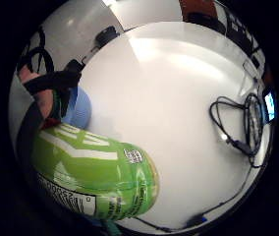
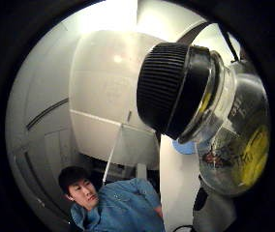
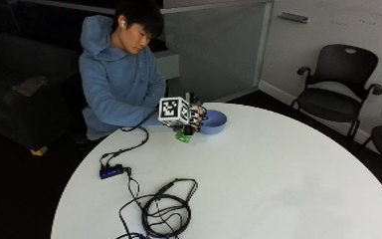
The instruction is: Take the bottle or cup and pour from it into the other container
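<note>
Coiled black cables [image 3: 168, 209] lie nearest the outside camera, on the round white table [image 3: 277, 184] close to its near left edge. From this coil a thinner cable runs toward the person and passes a small black device [image 3: 111, 172] with a blue lit strip, which lies near the left edge of the table.

Further along the left edge, at the far side of the table, the person in a blue hooded top sits and holds the gloved right hand [image 3: 194, 118] above the table surface. This hand grips a bottle with a green label [image 3: 184, 135]; only the lower part of the bottle shows under the hand in the outside view. In the little finger side palm view the green label [image 1: 95, 172] fills the space close to the palm and a finger with a black strap curls around the bottle, so the fingers are clamped on it. In the thumb side palm view the black ribbed cap [image 2: 174, 89] is on the bottle neck, and the clear shoulder of the bottle shows beside it.

Just to the right of the hand, a light blue bowl [image 3: 212, 122] stands on the table, near the far edge. The bottle is just beside this bowl; I cannot tell if they touch.
</note>
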The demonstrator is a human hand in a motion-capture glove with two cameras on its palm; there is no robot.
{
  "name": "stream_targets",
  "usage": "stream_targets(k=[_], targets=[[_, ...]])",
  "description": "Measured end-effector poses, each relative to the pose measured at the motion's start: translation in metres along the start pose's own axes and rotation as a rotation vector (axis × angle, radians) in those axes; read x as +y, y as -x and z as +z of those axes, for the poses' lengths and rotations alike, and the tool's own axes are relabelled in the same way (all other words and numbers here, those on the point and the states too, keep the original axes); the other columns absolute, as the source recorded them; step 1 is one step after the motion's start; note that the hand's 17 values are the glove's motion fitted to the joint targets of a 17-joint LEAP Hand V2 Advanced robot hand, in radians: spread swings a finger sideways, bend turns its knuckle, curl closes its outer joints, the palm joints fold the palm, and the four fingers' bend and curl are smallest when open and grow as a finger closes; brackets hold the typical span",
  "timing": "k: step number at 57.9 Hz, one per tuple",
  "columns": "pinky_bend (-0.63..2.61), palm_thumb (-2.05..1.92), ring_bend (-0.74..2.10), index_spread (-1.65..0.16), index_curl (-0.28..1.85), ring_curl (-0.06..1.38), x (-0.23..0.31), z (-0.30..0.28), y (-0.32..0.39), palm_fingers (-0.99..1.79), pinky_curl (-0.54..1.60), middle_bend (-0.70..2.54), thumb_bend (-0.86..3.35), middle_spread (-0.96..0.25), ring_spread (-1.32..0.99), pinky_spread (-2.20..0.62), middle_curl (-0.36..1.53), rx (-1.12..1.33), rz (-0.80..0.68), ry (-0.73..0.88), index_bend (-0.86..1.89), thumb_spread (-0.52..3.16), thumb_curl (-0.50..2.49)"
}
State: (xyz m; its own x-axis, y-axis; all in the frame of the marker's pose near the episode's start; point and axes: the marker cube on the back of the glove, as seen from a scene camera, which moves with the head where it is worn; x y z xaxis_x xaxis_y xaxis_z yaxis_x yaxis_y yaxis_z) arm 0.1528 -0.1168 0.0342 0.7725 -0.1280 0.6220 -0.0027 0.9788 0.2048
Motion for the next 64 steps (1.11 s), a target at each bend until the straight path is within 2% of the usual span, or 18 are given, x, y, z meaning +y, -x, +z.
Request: stream_targets(k=[22, 31, 39, 42, 44, 49, 55, 59, 64], targets=[[0.36, 1.14, 0.60, -0.18, 0.42, 0.50, -0.035, 0.027, 0.064, 1.20, 0.45, 0.51, -0.03, -0.08, -0.22, -0.24, 0.53, 0.576, 0.127, 0.417, 0.15, -0.04, 0.71], [0.36, 1.14, 0.61, -0.18, 0.43, 0.50, -0.041, 0.066, 0.097, 1.20, 0.46, 0.51, -0.03, -0.08, -0.22, -0.24, 0.53, 0.843, 0.176, 0.493, 0.15, -0.04, 0.71], [0.37, 1.14, 0.60, -0.18, 0.43, 0.50, -0.054, 0.062, 0.094, 1.20, 0.46, 0.51, -0.03, -0.08, -0.22, -0.24, 0.53, 1.072, 0.249, 0.575, 0.15, -0.04, 0.72], [0.37, 1.14, 0.60, -0.18, 0.44, 0.50, -0.056, 0.059, 0.093, 1.20, 0.46, 0.51, -0.03, -0.08, -0.22, -0.24, 0.53, 1.193, 0.218, 0.653, 0.15, -0.04, 0.72], [0.37, 1.14, 0.60, -0.18, 0.44, 0.50, -0.056, 0.061, 0.095, 1.20, 0.46, 0.51, -0.03, -0.08, -0.22, -0.24, 0.53, 1.205, 0.204, 0.695, 0.15, -0.04, 0.72], [0.37, 1.13, 0.60, -0.18, 0.44, 0.50, -0.059, 0.084, 0.106, 1.21, 0.46, 0.51, -0.03, -0.08, -0.22, -0.25, 0.54, 1.159, 0.325, 0.692, 0.15, -0.04, 0.72], [0.37, 1.13, 0.60, -0.18, 0.45, 0.51, -0.059, 0.091, 0.106, 1.21, 0.45, 0.52, -0.03, -0.09, -0.23, -0.25, 0.54, 1.206, 0.295, 0.787, 0.15, -0.04, 0.72], [0.36, 1.12, 0.60, -0.18, 0.45, 0.51, -0.056, 0.094, 0.108, 1.21, 0.45, 0.52, -0.03, -0.09, -0.23, -0.25, 0.54, 1.204, 0.185, 0.896, 0.15, -0.03, 0.73], [0.37, 1.12, 0.60, -0.19, 0.45, 0.51, -0.061, 0.096, 0.101, 1.20, 0.45, 0.51, -0.03, -0.09, -0.23, -0.26, 0.54, 1.354, 0.307, 0.816, 0.15, -0.03, 0.73]])
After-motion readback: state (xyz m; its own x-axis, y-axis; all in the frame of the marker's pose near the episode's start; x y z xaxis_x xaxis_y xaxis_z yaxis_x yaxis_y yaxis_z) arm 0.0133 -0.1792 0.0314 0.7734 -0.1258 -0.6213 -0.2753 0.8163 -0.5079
